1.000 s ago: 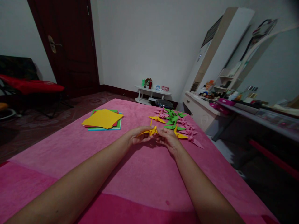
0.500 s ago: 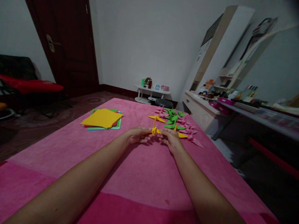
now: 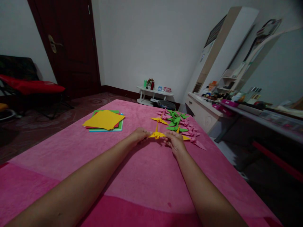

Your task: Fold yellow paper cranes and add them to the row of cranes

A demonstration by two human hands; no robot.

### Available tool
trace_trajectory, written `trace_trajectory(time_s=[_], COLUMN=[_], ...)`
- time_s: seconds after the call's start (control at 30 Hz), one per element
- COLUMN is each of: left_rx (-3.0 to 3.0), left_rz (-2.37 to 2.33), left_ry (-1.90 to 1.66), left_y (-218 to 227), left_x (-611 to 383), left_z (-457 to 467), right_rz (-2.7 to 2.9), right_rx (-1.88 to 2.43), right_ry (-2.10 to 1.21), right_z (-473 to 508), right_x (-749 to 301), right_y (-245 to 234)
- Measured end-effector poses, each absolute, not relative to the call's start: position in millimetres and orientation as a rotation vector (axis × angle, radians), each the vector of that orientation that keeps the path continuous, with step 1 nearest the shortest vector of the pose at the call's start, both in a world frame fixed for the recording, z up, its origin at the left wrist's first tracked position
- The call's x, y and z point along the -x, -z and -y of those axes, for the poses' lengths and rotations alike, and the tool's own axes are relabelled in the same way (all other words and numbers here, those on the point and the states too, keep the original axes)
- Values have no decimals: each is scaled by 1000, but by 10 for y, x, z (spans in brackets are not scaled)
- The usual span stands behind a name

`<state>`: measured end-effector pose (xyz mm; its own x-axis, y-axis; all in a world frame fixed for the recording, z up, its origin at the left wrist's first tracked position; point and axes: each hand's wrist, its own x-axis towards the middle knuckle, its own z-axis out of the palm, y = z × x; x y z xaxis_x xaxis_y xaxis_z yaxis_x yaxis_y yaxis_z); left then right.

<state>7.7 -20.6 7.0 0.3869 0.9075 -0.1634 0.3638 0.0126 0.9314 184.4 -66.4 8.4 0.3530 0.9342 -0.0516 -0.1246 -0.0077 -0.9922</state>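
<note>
A yellow paper crane (image 3: 157, 136) is pinched by its wings (image 3: 162, 135) in the fingers (image 3: 167, 141) of left hand (image 3: 140, 134) and right hand (image 3: 175, 141); best spread gently, evenly.

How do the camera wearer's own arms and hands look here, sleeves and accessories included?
The left forearm and right forearm are bare, no sleeves showing. The left hand and right hand are ungloved; no watch or bracelet shows.
</note>
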Motion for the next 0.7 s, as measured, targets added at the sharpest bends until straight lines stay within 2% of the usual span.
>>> trace_trajectory(time_s=[0.17, 0.33, 0.5, 0.7], left_rx=[-1840, -2335, -2377, -2224], left_rz=[-1457, -1749, -1653, -1484], left_ry=[-750, -571, -616, -659], left_y=[0, 10, 19, -9], left_x=[-13, 34, 99, 150], left_z=[163, 187, 154, 98], right_rz=[1003, 1228, 1346, 1332], right_rx=[1424, 1534, 1581, 1582], right_ry=[-894, -698, -572, -606], right_z=[629, 591, 574, 562], right_x=[-1881, -1939, -1983, -1993], right_y=[96, 194, 183, 213])
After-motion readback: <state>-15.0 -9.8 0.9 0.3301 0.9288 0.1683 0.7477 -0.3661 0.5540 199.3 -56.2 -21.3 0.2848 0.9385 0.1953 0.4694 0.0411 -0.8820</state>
